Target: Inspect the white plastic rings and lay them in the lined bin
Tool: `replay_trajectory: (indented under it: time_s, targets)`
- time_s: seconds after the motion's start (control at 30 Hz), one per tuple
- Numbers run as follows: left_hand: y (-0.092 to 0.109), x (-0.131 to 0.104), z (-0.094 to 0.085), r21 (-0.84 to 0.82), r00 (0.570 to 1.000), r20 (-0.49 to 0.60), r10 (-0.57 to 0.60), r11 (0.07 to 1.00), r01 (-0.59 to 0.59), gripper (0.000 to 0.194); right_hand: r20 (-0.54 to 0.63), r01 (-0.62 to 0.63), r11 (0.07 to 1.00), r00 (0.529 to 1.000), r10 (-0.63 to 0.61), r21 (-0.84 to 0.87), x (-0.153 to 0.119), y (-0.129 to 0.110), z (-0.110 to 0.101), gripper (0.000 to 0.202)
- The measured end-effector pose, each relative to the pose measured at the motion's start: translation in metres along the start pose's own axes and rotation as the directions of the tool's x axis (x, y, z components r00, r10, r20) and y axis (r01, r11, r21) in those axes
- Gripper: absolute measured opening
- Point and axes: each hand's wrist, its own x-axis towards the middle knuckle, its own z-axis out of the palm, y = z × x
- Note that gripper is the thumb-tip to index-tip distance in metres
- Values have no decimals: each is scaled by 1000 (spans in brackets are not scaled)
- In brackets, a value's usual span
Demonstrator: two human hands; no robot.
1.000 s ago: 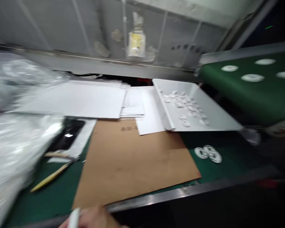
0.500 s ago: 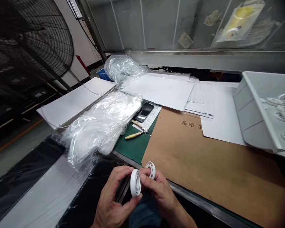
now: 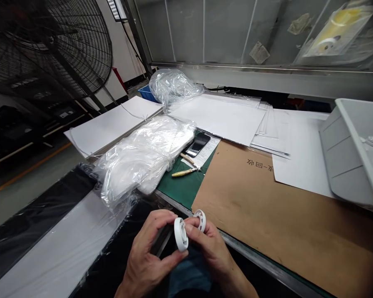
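Observation:
Between the thumb and fingers of my left hand is a white plastic ring, held upright by its rim near the table's front edge. My right hand holds a second white plastic ring, with openings around it, hooked over the index finger. The right thumb and fingertip reach to the inner side of the first ring; whether they pinch it I cannot tell. Both hands are close together above my lap. A brown cardboard sheet lies on the table to their right.
A grey bin with white rings stands at right. Beyond my hands lie nippers, a phone and clear plastic bags. White sheets are stacked farther back. A large fan stands at left.
The view has swung slightly left, so the table things sit farther right. The ring in my left hand has turned a little and shows more of its outer rim. Both rings remain held.

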Motion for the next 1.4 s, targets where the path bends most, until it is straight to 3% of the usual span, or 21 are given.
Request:
replay_trajectory:
  time_s: [0.17,0.5,0.73,0.87,1.0,1.2,1.3,1.4]
  targets:
    - [0,-2,0,13,1000,-19,-25,1000,25,42,-70,-12,998,998,8,-61,-2,-2,0,39]
    - [3,-3,0,50,998,-27,-62,997,63,40,-84,6,990,996,-18,-139,-3,-5,2,40]
    - [2,-2,7,177,999,-29,-19,984,23,39,-181,217,910,939,-294,-354,-11,0,2,30]
    - [1,-1,11,231,999,-43,24,973,-13,37,-210,274,838,888,-409,-473,-11,0,11,12]
    - [1,-2,18,232,998,-18,64,971,-58,39,-251,278,764,833,-494,-582,-6,0,14,22]
    - [5,-4,26,81,999,40,4,997,-8,46,-293,144,858,901,-319,-493,2,-3,0,45]
    - [7,-4,26,30,999,41,-32,999,30,45,-329,122,894,901,-282,-432,3,-3,-7,44]
    - [7,-4,25,0,998,34,-58,998,58,45,-305,47,940,939,-157,-338,3,-6,-12,47]
